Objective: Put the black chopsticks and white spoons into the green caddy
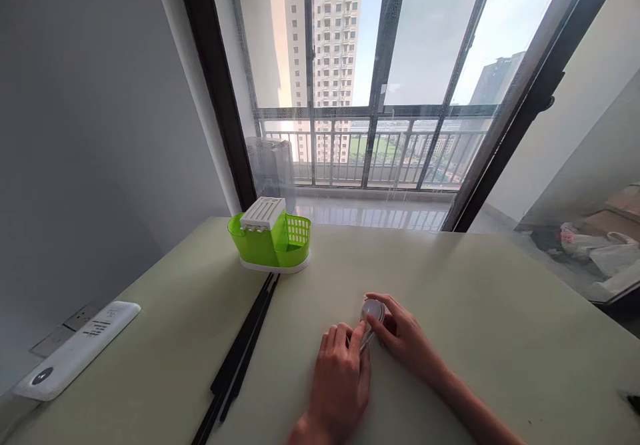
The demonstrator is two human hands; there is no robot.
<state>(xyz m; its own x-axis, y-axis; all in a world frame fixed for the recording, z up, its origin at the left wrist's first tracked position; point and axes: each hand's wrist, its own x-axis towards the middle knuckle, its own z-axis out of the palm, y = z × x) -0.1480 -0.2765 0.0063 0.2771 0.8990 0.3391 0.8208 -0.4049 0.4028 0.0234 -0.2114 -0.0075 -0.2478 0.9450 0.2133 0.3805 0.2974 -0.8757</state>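
Over the near middle of the table (450, 285), a small round white object (371, 309) with a smooth domed face is held between my hands. My right hand (400, 328) grips it from the right, with the fingers curled round its far side and the thumb on its near side. Thin white strands that look like a cord (367, 340) run from it down toward my left hand (340, 372). The fingers of that hand are bent and closed on the cord, and its index fingertip reaches the round object's near edge. My left palm is hidden.
A green and white plastic basket caddy (270, 242) stands at the table's far left. Long black strips (245, 345) lie from its foot toward me. A white power strip (80, 348) lies along the left edge by the wall. Beyond the table is a glass balcony door (375, 165).
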